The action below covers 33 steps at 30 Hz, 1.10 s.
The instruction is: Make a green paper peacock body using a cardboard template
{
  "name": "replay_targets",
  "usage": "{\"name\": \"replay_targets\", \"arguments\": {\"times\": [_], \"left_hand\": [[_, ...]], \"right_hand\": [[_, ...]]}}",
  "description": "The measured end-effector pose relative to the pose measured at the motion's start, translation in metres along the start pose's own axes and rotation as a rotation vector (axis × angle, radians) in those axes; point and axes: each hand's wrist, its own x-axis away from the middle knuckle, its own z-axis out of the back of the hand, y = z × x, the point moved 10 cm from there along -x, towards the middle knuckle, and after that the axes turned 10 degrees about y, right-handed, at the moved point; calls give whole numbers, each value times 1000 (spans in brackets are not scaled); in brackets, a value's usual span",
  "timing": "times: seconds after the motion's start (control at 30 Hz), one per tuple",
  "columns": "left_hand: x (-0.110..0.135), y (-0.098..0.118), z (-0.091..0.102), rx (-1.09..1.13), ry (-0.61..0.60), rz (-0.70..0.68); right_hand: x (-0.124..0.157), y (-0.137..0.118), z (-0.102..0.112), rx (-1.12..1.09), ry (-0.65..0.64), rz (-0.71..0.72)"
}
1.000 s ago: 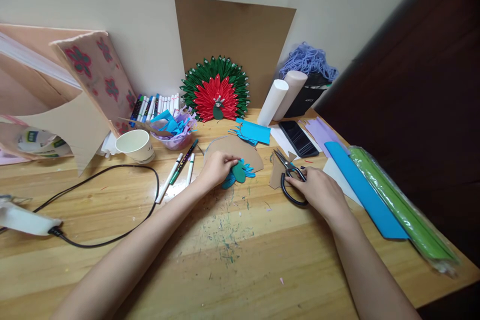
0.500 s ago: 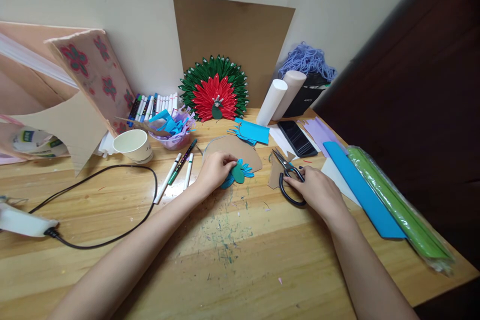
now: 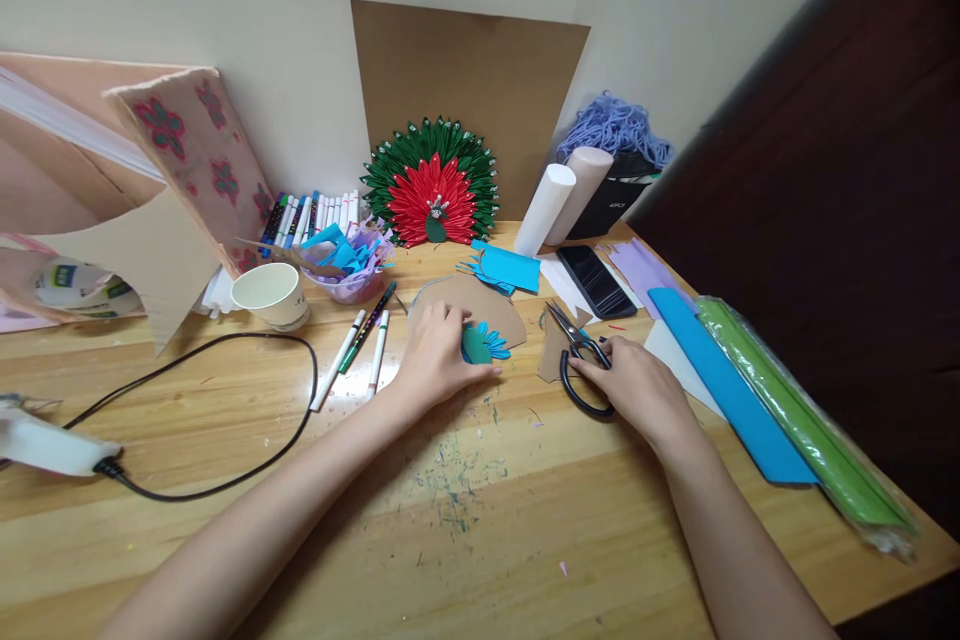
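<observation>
My left hand [image 3: 439, 355] lies over a small green and blue paper piece [image 3: 481, 342] on the wooden table [image 3: 465, 520], fingers curled around it with the thumb underneath. The piece rests against a brown card semicircle [image 3: 480, 302]. My right hand [image 3: 637, 385] rests on black scissors [image 3: 581, 360], fingers at the handles. The scissors lie flat on the table over a small brown card scrap [image 3: 553, 352], blades pointing away from me.
A red and green paper fan [image 3: 433, 185] leans on brown board at the wall. Markers [image 3: 307, 212], a paper cup [image 3: 271, 294], a bowl of scraps [image 3: 349, 265], loose pens [image 3: 360, 340], a phone [image 3: 596, 280], blue and green sheets [image 3: 757, 385], rolls, and a glue gun with cable [image 3: 45, 440] surround me.
My left hand has slid forward and to the right over the green and blue piece, covering more of it. My right hand stays on the scissors.
</observation>
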Motion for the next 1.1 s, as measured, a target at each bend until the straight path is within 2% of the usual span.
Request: {"name": "replay_targets", "arguments": {"times": [0.2, 0.6, 0.87, 0.97, 1.03, 1.1], "left_hand": [[4, 0, -6, -14, -33, 16], [5, 0, -5, -39, -31, 15], [3, -1, -5, 1, 7, 5], [2, 4, 6, 76, 44, 12], [10, 9, 22, 151, 61, 21], [26, 11, 44, 216, 67, 41]], "right_hand": [[0, 0, 0, -12, 5, -1], [0, 1, -1, -15, -14, -19], [2, 6, 1, -125, 35, -55], [3, 7, 6, -118, 44, -50], [4, 4, 13, -161, 105, -53], [9, -12, 22, -278, 182, -5]]}}
